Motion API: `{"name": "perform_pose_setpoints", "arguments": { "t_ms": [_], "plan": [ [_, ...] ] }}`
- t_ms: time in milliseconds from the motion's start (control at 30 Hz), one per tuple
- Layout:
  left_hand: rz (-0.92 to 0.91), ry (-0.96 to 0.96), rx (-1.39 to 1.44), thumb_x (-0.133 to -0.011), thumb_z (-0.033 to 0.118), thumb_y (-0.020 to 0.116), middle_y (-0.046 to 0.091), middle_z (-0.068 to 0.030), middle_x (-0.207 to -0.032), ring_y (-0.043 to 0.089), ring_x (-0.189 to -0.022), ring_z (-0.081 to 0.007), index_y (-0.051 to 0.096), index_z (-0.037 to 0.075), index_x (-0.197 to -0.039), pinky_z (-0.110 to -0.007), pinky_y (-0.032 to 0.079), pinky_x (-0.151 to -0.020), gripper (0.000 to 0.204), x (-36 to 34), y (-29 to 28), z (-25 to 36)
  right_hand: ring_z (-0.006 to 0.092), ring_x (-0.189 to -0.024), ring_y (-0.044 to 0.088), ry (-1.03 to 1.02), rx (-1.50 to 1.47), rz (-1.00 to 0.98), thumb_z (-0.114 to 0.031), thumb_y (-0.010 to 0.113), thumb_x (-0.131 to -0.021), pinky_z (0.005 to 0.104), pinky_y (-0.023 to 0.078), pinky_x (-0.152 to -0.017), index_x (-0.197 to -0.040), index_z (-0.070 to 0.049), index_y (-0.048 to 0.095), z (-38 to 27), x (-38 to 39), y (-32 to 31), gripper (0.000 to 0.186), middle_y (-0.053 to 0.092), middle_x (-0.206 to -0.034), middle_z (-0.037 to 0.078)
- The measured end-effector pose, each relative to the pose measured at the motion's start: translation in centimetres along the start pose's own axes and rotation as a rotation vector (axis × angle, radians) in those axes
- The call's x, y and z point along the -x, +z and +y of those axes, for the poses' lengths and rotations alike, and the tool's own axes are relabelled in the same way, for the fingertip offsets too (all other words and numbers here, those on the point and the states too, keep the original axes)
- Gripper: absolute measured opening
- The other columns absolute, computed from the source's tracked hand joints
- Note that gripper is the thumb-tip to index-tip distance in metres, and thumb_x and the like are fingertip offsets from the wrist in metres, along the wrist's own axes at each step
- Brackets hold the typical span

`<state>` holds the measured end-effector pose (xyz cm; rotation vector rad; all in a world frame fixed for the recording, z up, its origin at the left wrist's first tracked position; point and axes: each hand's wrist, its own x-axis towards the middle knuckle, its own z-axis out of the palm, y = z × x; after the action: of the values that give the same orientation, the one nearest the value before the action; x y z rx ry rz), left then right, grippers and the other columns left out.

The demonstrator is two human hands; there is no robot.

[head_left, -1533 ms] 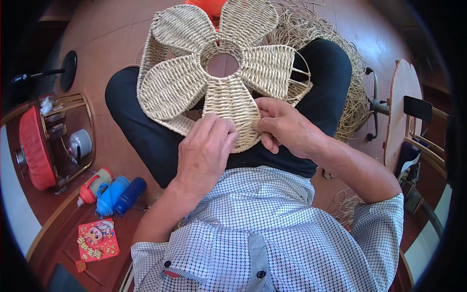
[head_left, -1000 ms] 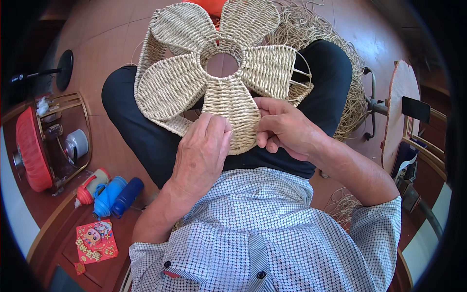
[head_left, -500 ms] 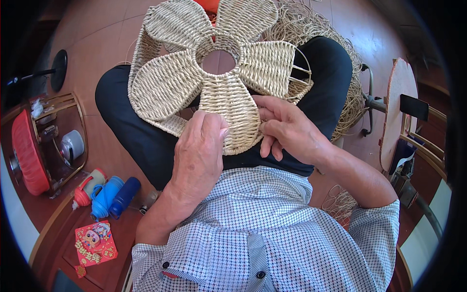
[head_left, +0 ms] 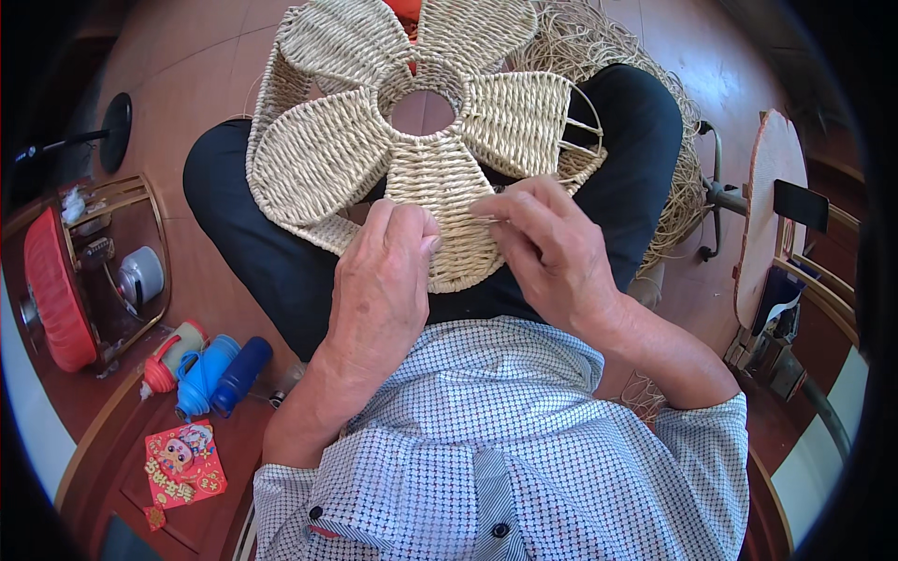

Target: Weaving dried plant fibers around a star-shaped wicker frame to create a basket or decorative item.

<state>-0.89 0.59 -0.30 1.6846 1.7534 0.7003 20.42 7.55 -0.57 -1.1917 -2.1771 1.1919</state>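
Left hand (head_left: 382,280) lies flat, fingers closed together, pressing the nearest petal of the woven flower-shaped mat (head_left: 412,140) on the lap; right hand (head_left: 552,248) pinches a thin strand at that petal's edge — loose straw (head_left: 608,47) lies beyond.

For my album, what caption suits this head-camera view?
Both hands, left hand and right hand, work the nearest petal of a flower-shaped woven piece resting on the lap.

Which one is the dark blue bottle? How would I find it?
Look at the person's left, where the low wooden table sits beside the knee. Three bottles lie together there. The dark blue bottle is nearest the leg, slimmer and darker than the light blue bottle touching it.
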Motion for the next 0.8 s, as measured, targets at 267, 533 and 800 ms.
{"name": "perform_pose_setpoints", "arguments": {
  "t_ms": [267,533,800],
  "plan": [
    [-0.060,-0.020,-0.104,-0.099,0.001,0.070,0.060,-0.0169,-0.100,0.066,-0.091,-0.0405,0.060,0.002,-0.106,-0.050,0.052,-0.079,0.012,0.8,-0.2,0.8,0.0332,-0.088,0.074,-0.013,0.111,-0.085,-0.012,0.072,-0.102,0.0439,0.061,-0.070,-0.114,-0.011,0.072,-0.7,-0.6,1.1,0.012,0.067,-0.106,0.008],
    [-0.060,-0.004,-0.093,-0.098,-0.001,0.070,0.059,-0.0175,-0.100,0.066,-0.091,-0.0405,0.061,0.000,-0.107,-0.050,0.052,-0.078,0.013,0.8,-0.1,0.4,0.0319,-0.085,0.074,-0.055,0.130,-0.138,-0.015,0.072,-0.099,0.0444,0.059,-0.069,-0.107,-0.010,0.069,-0.1,-2.5,0.9,0.010,0.068,-0.101,0.007],
    [-0.039,-0.027,-0.082,-0.101,0.004,0.070,0.060,-0.0147,-0.099,0.067,-0.088,-0.0370,0.063,0.003,-0.107,-0.049,0.055,-0.077,0.010,1.0,0.0,0.3,0.0309,-0.083,0.073,-0.080,0.070,-0.158,-0.015,0.073,-0.097,0.0456,0.059,-0.070,-0.106,-0.009,0.069,0.8,-2.5,1.1,0.011,0.068,-0.098,0.006]
  ]
}}
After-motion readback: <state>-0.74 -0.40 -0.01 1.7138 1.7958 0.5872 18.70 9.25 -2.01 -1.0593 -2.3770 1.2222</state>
